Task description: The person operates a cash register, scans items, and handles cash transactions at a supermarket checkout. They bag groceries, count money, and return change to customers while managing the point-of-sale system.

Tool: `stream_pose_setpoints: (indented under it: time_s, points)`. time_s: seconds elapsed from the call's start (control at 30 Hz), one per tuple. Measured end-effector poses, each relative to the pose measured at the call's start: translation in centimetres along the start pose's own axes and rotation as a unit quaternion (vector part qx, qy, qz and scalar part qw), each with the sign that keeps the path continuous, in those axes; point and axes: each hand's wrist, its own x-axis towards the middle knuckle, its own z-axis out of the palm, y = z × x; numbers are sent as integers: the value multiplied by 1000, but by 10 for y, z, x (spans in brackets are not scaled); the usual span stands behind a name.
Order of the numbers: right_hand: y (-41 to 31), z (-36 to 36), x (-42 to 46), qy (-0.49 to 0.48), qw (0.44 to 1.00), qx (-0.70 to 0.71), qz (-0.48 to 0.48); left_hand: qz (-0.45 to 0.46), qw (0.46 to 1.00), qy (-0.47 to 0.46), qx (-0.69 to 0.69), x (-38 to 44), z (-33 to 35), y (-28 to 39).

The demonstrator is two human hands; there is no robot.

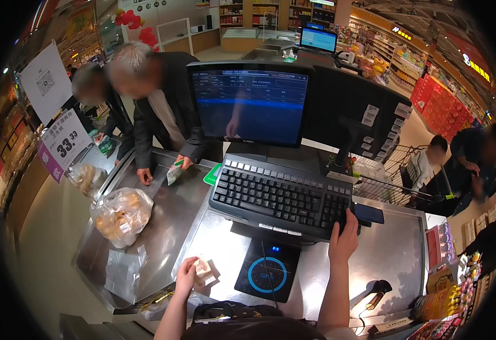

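Note:
My left hand (187, 276) holds a small pale paper item (202, 267) between thumb and fingers, just above the metal counter. My right hand (345, 238) rests with its fingers on the right-hand keys of a black keyboard (269, 195). Behind the keyboard stands a lit monitor (250, 102). Between my hands lies a black flat pad with a glowing blue ring (267, 275). Left of my left hand, a clear plastic bag of round, brownish food (124, 216) sits on the counter, with an empty-looking clear bag (122, 274) in front of it.
Across the counter (169, 225), a person (167, 102) holds a green-and-white packet (175, 171); another person stands at the far left. A phone (368, 213) lies right of the keyboard. A corded handheld scanner (377, 293) lies near right. Behind it are a shopping cart (388, 170) and more people.

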Motion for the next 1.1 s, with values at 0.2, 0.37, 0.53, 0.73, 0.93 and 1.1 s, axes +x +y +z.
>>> stream_pose_setpoints:
  time_s: [0.2, 0.37, 0.53, 0.73, 0.93, 1.1]
  points:
    - [9, -13, 16, 8, 998, 54, 27, -51, 995, 70, -44, -24, -30, -22]
    - [9, -10, 17, -5, 994, -86, -72, -67, 993, 74, -57, -28, -15, 2]
    - [-5, -16, 25, 58, 998, 7, -29, -25, 997, 35, -59, -25, 0, -34]
    - [-5, -9, 3, 44, 999, 13, 8, -42, 998, -27, -30, -30, 4, -33]
    - [-6, 3, -10, -26, 997, 69, 22, -43, 999, -32, 8, -25, -1, -42]
    - [-10, 5, -12, -56, 996, 67, 28, -58, 997, -56, 20, -19, -3, -71]
